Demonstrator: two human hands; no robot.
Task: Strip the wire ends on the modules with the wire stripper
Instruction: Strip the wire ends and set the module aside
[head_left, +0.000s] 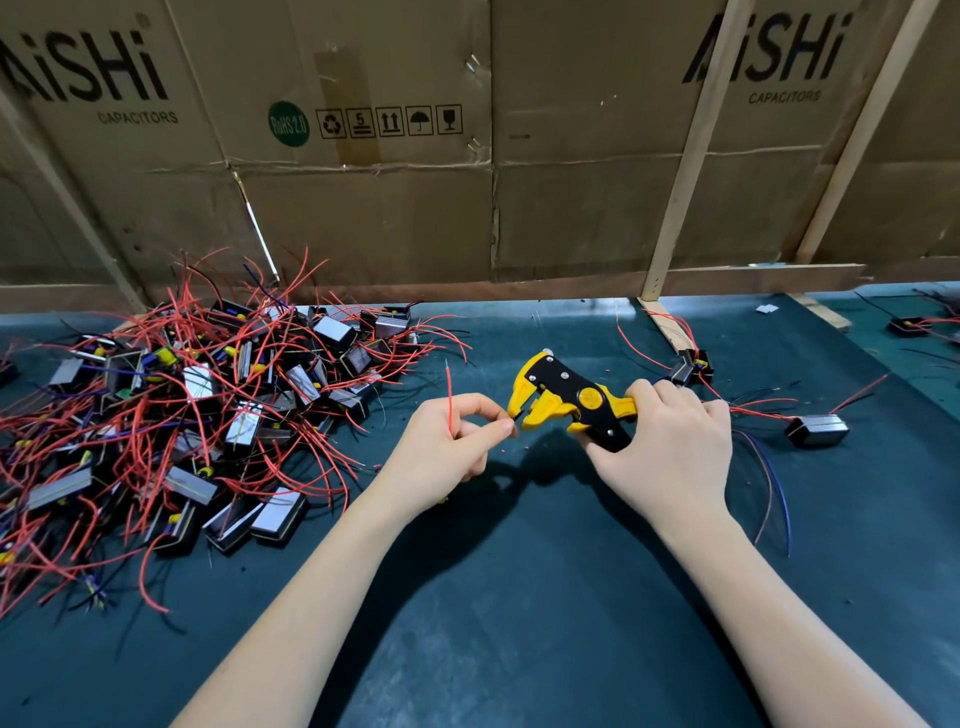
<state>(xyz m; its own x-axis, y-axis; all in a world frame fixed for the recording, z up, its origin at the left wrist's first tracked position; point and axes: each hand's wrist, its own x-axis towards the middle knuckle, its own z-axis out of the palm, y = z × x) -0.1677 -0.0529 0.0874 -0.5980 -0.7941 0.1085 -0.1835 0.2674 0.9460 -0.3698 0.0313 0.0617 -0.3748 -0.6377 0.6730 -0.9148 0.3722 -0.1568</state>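
Note:
My right hand (670, 447) grips the handles of a yellow and black wire stripper (566, 400), whose jaws point left. My left hand (447, 441) pinches a thin dark wire end right at the jaws. A red wire (449, 395) stands up out of the same hand. The module these wires belong to is hidden under my left hand. A big pile of black modules with red wires (171, 415) lies to the left on the dark green mat.
A few modules (818, 430) with red and blue wires lie to the right of my right hand. Another module (693, 364) sits by a wooden strut. A cardboard wall (467, 182) closes the back. The green mat (519, 597) stretches toward me.

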